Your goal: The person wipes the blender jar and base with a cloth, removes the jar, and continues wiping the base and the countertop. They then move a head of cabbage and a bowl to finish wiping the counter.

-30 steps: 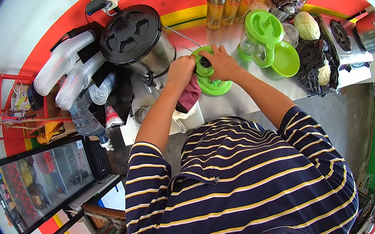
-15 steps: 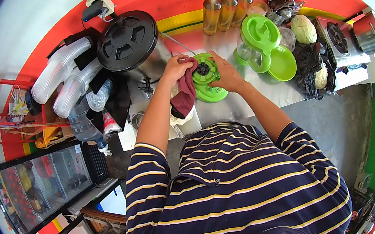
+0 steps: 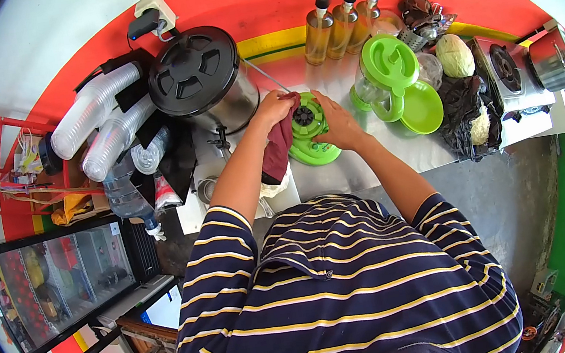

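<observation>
A green blender base (image 3: 314, 144) with a black coupling on top stands on the metal counter. My left hand (image 3: 274, 109) holds a maroon cloth (image 3: 279, 149) against the base's left side, fingers closed on it. On the right side of the base rests my right hand (image 3: 337, 123), its fingers spread and touching the green housing. Right of that hand stand a clear blender jug with a green lid (image 3: 389, 62) and a green plate (image 3: 423, 108).
A steel pot with a black lid (image 3: 194, 70) stands at the left, beside stacked plastic cups (image 3: 94, 111). Three pump bottles (image 3: 342, 29) line the back wall. A cabbage (image 3: 455, 56), a black bag (image 3: 464, 113) and a stove (image 3: 507, 66) are at the right.
The lid-like grip both hands had on the base's top has loosened. The cloth now hangs from my left hand beside the uncovered coupling, and the view has shifted slightly.
</observation>
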Demonstrator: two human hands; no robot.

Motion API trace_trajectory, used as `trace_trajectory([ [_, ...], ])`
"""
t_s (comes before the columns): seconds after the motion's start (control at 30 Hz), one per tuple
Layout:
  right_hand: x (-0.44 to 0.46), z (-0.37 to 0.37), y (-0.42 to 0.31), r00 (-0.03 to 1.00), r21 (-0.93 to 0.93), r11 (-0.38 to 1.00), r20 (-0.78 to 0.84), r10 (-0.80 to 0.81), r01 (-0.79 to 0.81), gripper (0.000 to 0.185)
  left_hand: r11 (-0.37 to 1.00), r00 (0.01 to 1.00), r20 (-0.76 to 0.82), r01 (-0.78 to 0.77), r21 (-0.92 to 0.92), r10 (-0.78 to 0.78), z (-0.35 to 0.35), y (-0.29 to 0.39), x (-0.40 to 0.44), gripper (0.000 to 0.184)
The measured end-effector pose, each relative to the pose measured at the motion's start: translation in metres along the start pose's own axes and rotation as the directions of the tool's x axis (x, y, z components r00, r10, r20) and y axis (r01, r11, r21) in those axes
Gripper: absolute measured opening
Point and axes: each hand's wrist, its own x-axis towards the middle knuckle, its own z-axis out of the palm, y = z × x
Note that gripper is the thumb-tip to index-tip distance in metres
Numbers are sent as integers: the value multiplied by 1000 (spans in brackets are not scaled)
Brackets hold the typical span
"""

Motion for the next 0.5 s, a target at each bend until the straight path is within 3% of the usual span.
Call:
trace_trajectory([
  [0.03, 1, 0, 1, 1000, -5, 1000, -4, -3, 3, 119, 1000, 1000, -1, -7, -1, 7, -2, 5, -1, 45],
  [0.1, 2, 1, 1, 999, -48, 998, 0, -34, 34, 119, 989, 990, 27, 142, -30, -142, -5, 9, -2, 44],
  [0.17, 5, 1, 0, 1000, -66, 998, -1, 8, -8, 119, 993, 993, 10, 116, -7, -116, -3, 10, -1, 43],
  [0.23, 6, 2, -1, 999, -80, 996, -1, 47, -47, 119, 961, 942, -296, -75, 265, 156, 5, 6, -3, 42],
  [0.37, 9, 5, 1, 993, -53, 994, -70, 96, -99, 121, 976, 861, -461, -189, 104, 216, 19, -12, -22, 31],
  [0.43, 12, 6, 3, 992, -36, 995, -90, 92, -96, 121, 926, 796, -522, -377, -30, 306, 28, -20, -36, 26],
  [0.5, 15, 5, 4, 991, -41, 994, -93, 95, -99, 121, 918, 760, -549, -395, 34, 347, 43, -39, -38, 32],
])
